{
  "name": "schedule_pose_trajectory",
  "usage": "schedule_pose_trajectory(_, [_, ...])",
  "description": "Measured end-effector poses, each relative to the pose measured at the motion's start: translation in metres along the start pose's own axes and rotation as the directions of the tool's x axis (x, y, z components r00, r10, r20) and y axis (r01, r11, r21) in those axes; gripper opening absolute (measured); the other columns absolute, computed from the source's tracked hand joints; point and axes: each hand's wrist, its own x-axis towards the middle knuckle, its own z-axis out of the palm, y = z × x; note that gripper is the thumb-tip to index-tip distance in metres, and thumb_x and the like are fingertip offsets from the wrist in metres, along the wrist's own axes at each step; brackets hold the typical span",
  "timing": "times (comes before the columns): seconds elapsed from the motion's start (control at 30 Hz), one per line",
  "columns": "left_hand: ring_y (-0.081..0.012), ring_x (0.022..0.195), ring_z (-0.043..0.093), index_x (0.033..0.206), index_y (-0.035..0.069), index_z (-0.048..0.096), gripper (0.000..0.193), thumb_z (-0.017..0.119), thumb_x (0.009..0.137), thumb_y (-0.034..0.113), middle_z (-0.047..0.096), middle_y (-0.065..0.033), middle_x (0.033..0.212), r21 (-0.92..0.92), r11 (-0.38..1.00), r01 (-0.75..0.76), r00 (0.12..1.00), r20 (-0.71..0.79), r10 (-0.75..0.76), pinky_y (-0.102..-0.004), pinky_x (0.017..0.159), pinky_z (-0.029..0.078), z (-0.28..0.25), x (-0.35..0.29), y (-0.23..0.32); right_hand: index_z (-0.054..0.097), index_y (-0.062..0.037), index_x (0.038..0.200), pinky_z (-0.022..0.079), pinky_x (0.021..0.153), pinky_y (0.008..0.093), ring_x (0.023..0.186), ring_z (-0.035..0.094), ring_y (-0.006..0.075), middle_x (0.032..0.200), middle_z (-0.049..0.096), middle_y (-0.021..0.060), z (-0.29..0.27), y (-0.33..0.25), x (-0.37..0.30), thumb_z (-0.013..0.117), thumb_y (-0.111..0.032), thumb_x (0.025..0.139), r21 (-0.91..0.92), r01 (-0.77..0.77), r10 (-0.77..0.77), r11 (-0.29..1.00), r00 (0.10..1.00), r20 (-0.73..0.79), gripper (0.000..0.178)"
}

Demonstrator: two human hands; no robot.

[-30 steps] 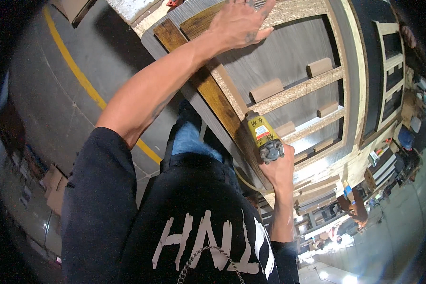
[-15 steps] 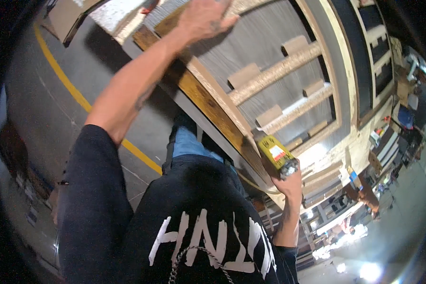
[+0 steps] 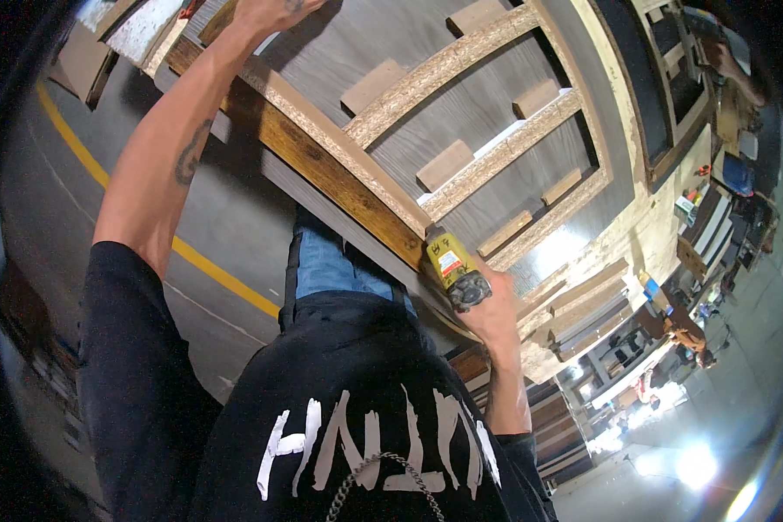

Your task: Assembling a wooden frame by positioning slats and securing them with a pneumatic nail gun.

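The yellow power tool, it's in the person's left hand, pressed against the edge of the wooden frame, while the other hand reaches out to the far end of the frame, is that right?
Not quite. The head view shows the yellow power tool gripped in the right hand, not the left. It does sit against the edge of the wooden frame, and it is the left hand that reaches out to the frame's far end.

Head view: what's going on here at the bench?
A person leans over a wooden frame of chipboard rails and small blocks laid on a grey panel. The left hand is stretched far out, pressing on the frame's far part. The right hand grips a yellow power tool held against the frame's near edge.
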Motion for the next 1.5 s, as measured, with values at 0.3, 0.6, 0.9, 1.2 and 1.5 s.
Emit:
schedule_pose_trajectory(0.3, [-0.0485, 0.137, 0.032, 0.147, 0.008, 0.044, 0.075, 0.060, 0.087, 0.051, 0.034, -0.0352, 0.148, 0.041, 0.999, -0.008, 1.000, 0.010, 0.007, -0.0546, 0.114, 0.026, 0.001, -0.004, -0.006, 0.065, -0.0044, 0.101, 0.053, 0.069, 0.0405, 0.071, 0.068, 0.0366, 0.078, 0.069, 0.0186, 0.000, 0.002, 0.003, 0.077, -0.014, 0.070, 0.114, 0.003, -0.004, 0.993, 1.000, 0.009, 0.035])
schedule_pose_trajectory(0.6, [-0.0488, 0.136, 0.033, 0.148, 0.009, 0.042, 0.077, 0.062, 0.086, 0.051, 0.034, -0.0354, 0.147, -0.004, 1.000, -0.021, 1.000, 0.004, 0.021, -0.0540, 0.114, 0.027, 0.000, -0.003, -0.005, 0.062, -0.0038, 0.093, 0.051, 0.065, 0.0424, 0.070, 0.067, 0.0388, 0.073, 0.066, 0.0195, 0.000, 0.002, 0.010, 0.077, -0.016, 0.070, 0.040, -0.033, 0.030, 0.999, 0.997, 0.076, 0.031])
schedule_pose_trajectory(0.9, [-0.0494, 0.135, 0.032, 0.147, 0.008, 0.044, 0.076, 0.060, 0.086, 0.050, 0.034, -0.0361, 0.146, -0.016, 1.000, -0.018, 1.000, -0.002, 0.018, -0.0554, 0.114, 0.026, 0.002, -0.004, -0.003, 0.065, -0.0021, 0.096, 0.053, 0.063, 0.0400, 0.070, 0.068, 0.0388, 0.074, 0.067, 0.0220, -0.004, -0.015, 0.014, 0.075, -0.018, 0.076, -0.047, -0.149, 0.154, 0.988, 0.981, 0.119, 0.027])
schedule_pose_trajectory(1.2, [-0.0501, 0.132, 0.035, 0.145, 0.006, 0.045, 0.075, 0.060, 0.086, 0.050, 0.037, -0.0364, 0.144, -0.017, 0.999, -0.036, 0.999, 0.002, 0.036, -0.0553, 0.112, 0.028, 0.001, -0.001, -0.003, 0.068, 0.0000, 0.103, 0.052, 0.061, 0.0334, 0.064, 0.070, 0.0294, 0.072, 0.067, 0.0195, -0.005, -0.022, 0.021, 0.071, -0.007, 0.073, 0.096, -0.068, 0.061, 0.993, 0.996, 0.071, 0.031])
schedule_pose_trajectory(1.5, [-0.0506, 0.134, 0.033, 0.146, 0.007, 0.044, 0.076, 0.059, 0.087, 0.051, 0.036, -0.0367, 0.145, 0.001, 0.999, -0.041, 0.999, -0.009, 0.041, -0.0560, 0.113, 0.026, 0.002, 0.001, -0.001, 0.066, 0.0006, 0.092, 0.052, 0.062, 0.0388, 0.071, 0.067, 0.0404, 0.071, 0.065, 0.0229, -0.006, -0.021, 0.021, 0.072, -0.010, 0.075, -0.062, -0.092, 0.098, 0.994, 0.991, 0.091, 0.021])
